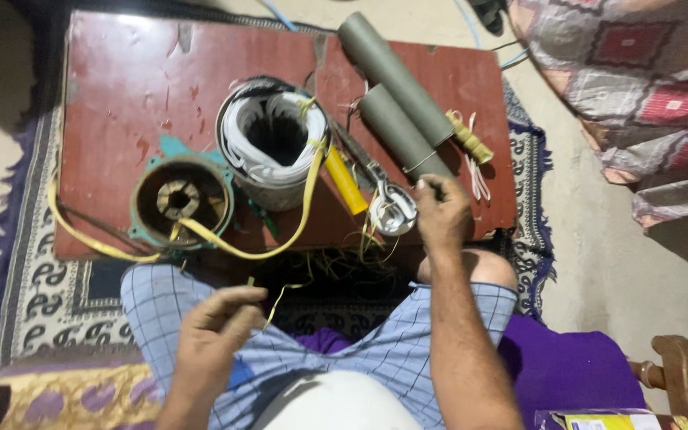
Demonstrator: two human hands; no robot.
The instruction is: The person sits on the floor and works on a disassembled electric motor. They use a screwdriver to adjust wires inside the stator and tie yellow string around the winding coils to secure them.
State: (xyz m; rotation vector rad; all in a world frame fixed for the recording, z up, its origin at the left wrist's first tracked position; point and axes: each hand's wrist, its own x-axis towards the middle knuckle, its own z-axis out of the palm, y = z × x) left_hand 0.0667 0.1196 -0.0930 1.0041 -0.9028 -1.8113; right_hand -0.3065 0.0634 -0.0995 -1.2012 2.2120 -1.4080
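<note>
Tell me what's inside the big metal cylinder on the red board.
The cylinder holds white windings lining its inner wall, around a dark hollow centre. A yellow strap hangs over its rim. The bottom of the bore is too dark to see.

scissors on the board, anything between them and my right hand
Nothing visible does. The right hand hovers just right of the scissors, beside their handles, with bare red board around them.
</note>
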